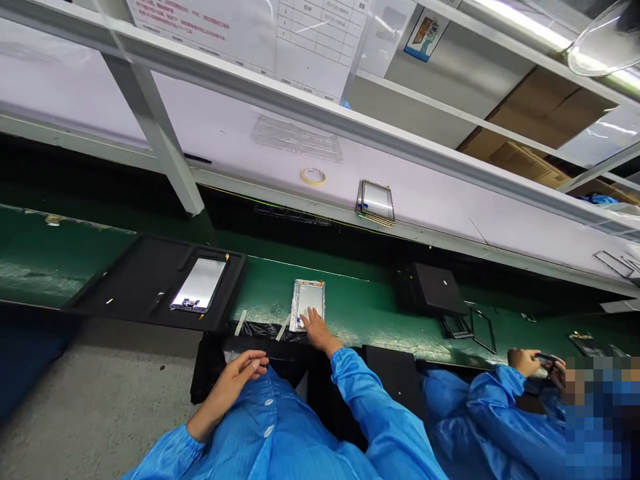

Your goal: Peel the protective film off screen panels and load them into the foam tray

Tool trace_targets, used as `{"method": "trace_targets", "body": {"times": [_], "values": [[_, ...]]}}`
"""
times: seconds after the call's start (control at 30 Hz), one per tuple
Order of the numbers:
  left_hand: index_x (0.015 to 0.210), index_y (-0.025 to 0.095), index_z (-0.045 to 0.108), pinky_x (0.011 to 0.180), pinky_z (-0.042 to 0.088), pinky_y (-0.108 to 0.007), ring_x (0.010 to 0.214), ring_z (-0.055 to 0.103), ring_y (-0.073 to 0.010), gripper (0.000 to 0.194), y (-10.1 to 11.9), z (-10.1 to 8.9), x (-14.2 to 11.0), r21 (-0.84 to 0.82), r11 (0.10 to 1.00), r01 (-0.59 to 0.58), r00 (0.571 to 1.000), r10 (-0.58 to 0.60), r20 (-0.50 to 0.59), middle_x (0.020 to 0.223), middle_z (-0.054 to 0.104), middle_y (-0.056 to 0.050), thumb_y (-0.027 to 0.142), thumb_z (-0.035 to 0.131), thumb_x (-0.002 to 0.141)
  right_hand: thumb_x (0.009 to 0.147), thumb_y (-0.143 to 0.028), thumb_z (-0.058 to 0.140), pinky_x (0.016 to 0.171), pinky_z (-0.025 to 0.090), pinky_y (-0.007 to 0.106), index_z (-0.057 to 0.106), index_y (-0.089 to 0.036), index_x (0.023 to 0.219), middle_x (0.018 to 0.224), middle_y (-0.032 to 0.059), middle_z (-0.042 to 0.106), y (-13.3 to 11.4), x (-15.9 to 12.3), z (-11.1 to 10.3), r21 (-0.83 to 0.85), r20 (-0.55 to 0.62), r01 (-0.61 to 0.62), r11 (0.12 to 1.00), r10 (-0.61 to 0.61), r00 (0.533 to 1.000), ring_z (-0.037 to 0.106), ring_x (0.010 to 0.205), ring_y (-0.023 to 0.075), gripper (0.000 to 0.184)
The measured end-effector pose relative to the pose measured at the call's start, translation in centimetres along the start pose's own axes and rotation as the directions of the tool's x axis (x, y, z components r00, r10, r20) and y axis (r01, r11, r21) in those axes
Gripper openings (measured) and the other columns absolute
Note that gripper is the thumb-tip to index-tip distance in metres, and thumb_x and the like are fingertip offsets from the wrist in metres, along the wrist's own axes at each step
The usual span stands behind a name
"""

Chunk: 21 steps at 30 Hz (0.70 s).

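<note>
My right hand (314, 327) reaches forward onto the green belt (375, 313) and lies flat, fingers stretched out, on the near end of a silver rectangular panel (307, 297). My left hand (243, 370) rests against my blue smock at my lap, fingers loosely curled and slightly apart, with nothing in it. A black tray (145, 280) to the left on the belt carries a screen panel (200, 285) with a pale glossy face.
A co-worker in a blue smock sits at my right, hands (537, 363) on a small dark part. A black box (437, 288) and dark frames (473, 328) lie on the belt. On the white shelf sit a stack of panels (376, 202) and a tape roll (313, 176).
</note>
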<state>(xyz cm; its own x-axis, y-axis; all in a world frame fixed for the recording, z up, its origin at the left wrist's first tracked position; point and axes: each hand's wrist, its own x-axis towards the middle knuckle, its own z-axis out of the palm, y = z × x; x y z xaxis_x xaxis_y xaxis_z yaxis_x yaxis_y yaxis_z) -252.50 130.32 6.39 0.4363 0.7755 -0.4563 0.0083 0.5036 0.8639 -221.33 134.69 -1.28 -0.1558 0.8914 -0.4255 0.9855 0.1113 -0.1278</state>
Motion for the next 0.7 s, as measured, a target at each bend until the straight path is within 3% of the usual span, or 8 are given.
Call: {"method": "trace_targets", "body": {"times": [0.1, 0.23, 0.4, 0.57, 0.7], "values": [[0.110, 0.018, 0.071, 0.090, 0.056, -0.041, 0.099, 0.074, -0.0286, 0.061, -0.3, -0.8, -0.8, -0.002, 1.000, -0.002, 1.000, 0.002, -0.003, 0.111, 0.079, -0.014, 0.068, 0.072, 0.075, 0.089, 0.006, 0.040, 0.119, 0.035, 0.056, 0.039, -0.017, 0.156, 0.165, 0.0253, 0.022, 0.1, 1.9, 2.4, -0.109, 0.014, 0.028, 0.994, -0.026, 1.000, 0.021, 0.155, 0.0357, 0.071], [0.109, 0.018, 0.071, 0.089, 0.056, -0.041, 0.099, 0.074, -0.0293, 0.061, -0.6, -2.1, -1.9, -0.001, 1.000, 0.007, 0.999, -0.007, -0.053, 0.110, 0.079, -0.014, 0.067, 0.073, 0.074, 0.087, 0.004, 0.047, 0.113, 0.043, 0.057, 0.039, -0.013, 0.155, 0.161, 0.0299, 0.029, 0.1, 2.7, 3.1, -0.251, 0.000, 0.065, 0.966, -0.067, 0.998, 0.027, 0.152, 0.0396, 0.070], [0.109, 0.017, 0.071, 0.090, 0.056, -0.042, 0.099, 0.074, -0.0294, 0.058, -1.7, -3.9, -3.0, -0.014, 1.000, -0.014, 0.995, 0.012, -0.102, 0.109, 0.079, -0.014, 0.065, 0.071, 0.077, 0.087, 0.001, 0.048, 0.111, 0.044, 0.059, 0.037, -0.005, 0.154, 0.157, 0.0343, 0.034, -0.7, 2.4, 4.4, -0.307, -0.069, 0.069, 0.949, -0.094, 0.993, 0.033, 0.149, 0.0425, 0.069], [0.106, 0.018, 0.071, 0.089, 0.056, -0.042, 0.096, 0.075, -0.0292, 0.057, -1.7, -4.4, -2.7, -0.095, 0.995, 0.020, 0.993, -0.031, -0.112, 0.107, 0.079, -0.014, 0.064, 0.076, 0.073, 0.093, -0.001, 0.034, 0.108, 0.048, 0.053, 0.040, 0.000, 0.152, 0.154, 0.0333, 0.040, -0.5, 1.7, 3.9, -0.328, -0.108, 0.037, 0.944, -0.076, 0.991, 0.041, 0.146, 0.0400, 0.059], [0.106, 0.017, 0.072, 0.087, 0.056, -0.040, 0.093, 0.075, -0.0274, 0.057, -1.5, -3.8, -0.8, -0.147, 0.986, 0.073, 0.996, -0.081, -0.048, 0.106, 0.079, -0.015, 0.060, 0.079, 0.070, 0.093, -0.001, 0.033, 0.108, 0.049, 0.050, 0.046, 0.000, 0.148, 0.154, 0.0304, 0.043, -0.2, 1.0, 3.1, -0.316, -0.132, 0.049, 0.948, -0.095, 0.987, 0.044, 0.145, 0.0370, 0.057]]}}
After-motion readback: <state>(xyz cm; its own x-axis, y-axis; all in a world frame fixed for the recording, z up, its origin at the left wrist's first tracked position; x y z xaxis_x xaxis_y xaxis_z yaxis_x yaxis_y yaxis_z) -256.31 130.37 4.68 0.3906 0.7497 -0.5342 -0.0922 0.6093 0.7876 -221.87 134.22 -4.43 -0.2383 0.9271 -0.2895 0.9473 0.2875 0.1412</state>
